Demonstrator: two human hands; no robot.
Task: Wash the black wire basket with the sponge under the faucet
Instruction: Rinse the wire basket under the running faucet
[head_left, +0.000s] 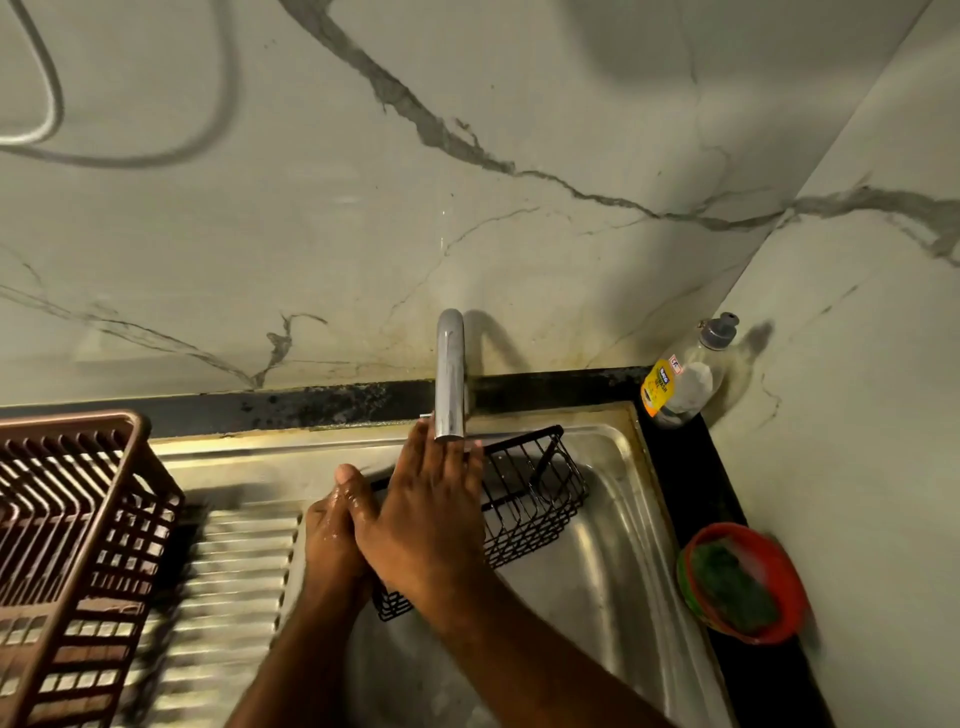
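- Two forearms rise from the bottom edge of the frame toward its middle, over the steel sink (613, 597).
- The right hand (431, 514) lies flat, fingers straight and together, stretched over the near-left end of the black wire basket (530, 499); its fingertips reach up to the spout of the faucet (450, 379). Whether it touches the basket or the spout, I cannot tell.
- The left hand (337, 525) is wet and partly hidden under the right one, thumb pointing up; its fingers cannot be seen, so whether it grips the basket is not clear.
- The basket sits tilted in the sink basin at the centre of the frame, directly below the faucet, its right end showing clear of the hands.
- At the lower left, a ribbed draining board (228, 597) with a brown plastic dish rack (78, 545) standing on it; both are blurred.
- At the lower right, on the black counter edge, a red bowl (779, 587) holds something green (737, 587), perhaps the sponge.
- Farther back, in the right corner, a clear bottle (685, 379) with a yellow label leans against the marble wall (311, 234).
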